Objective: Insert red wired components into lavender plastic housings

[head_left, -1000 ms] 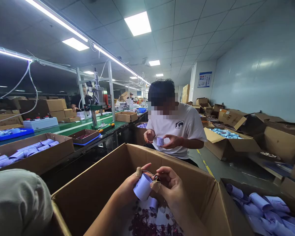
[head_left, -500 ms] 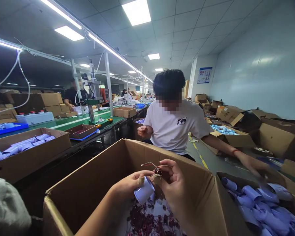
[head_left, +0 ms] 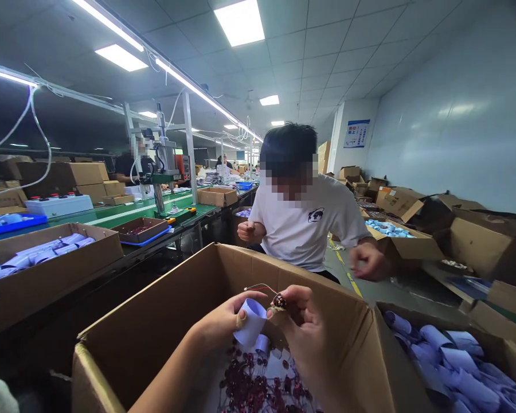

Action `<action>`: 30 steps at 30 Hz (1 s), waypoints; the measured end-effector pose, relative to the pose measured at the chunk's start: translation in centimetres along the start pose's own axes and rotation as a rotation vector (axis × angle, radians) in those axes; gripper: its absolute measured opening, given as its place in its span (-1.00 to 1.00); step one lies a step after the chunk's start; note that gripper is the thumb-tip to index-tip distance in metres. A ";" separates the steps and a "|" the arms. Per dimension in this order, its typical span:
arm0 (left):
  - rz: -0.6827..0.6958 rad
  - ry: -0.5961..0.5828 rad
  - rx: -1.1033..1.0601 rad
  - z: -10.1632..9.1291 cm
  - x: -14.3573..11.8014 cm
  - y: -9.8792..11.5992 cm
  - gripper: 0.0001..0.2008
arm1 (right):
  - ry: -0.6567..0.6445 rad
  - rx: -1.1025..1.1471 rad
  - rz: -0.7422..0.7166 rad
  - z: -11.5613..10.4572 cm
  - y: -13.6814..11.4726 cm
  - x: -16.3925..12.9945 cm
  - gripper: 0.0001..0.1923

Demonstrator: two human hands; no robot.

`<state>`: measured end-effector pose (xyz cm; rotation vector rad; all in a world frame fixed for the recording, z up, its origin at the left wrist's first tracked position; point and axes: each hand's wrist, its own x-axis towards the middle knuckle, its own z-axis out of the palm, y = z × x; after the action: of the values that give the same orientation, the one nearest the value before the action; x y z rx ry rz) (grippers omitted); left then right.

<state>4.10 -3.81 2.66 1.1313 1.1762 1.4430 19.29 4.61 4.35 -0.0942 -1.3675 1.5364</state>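
My left hand grips a pale lavender plastic cylinder by its side, and its open end faces up. Between the thumb and fingers of my right hand is a small round dark part with thin wires; a red and white lead runs left from it, ending in a small white connector. The part is close beside the cylinder's rim, outside it. Both hands are above a large cardboard box. Inside lie many dark red wired parts and another lavender cylinder.
A co-worker in a white T-shirt sits facing me beyond the box. At right stands a carton of lavender cylinders. To the left, another carton of cylinders sits by a green conveyor line with a press machine.
The lavender cylinder has turned so that its opening shows, and my right hand has shifted slightly right. The co-worker's arm has drawn back from the right carton toward the body.
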 end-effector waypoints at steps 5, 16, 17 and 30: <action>0.057 0.059 0.020 0.2 0.1 0.4 -0.21 | -0.059 0.029 0.031 -0.1 -0.3 0.0 -0.72; 0.048 0.114 0.081 -0.4 0.2 -0.2 -0.22 | -0.139 -0.044 0.043 -0.2 -0.8 -0.3 -0.72; 0.050 0.104 0.085 -0.5 0.2 -0.3 -0.22 | -0.160 -0.046 0.041 -0.2 -0.9 -0.3 -0.74; 0.044 0.080 0.141 -0.5 0.1 0.0 -0.27 | -0.108 -0.022 0.073 -0.2 -0.6 -0.7 -0.68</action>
<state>3.58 -3.80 2.57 1.2116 1.3335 1.4686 20.11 4.19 4.40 -0.0769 -1.4805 1.6071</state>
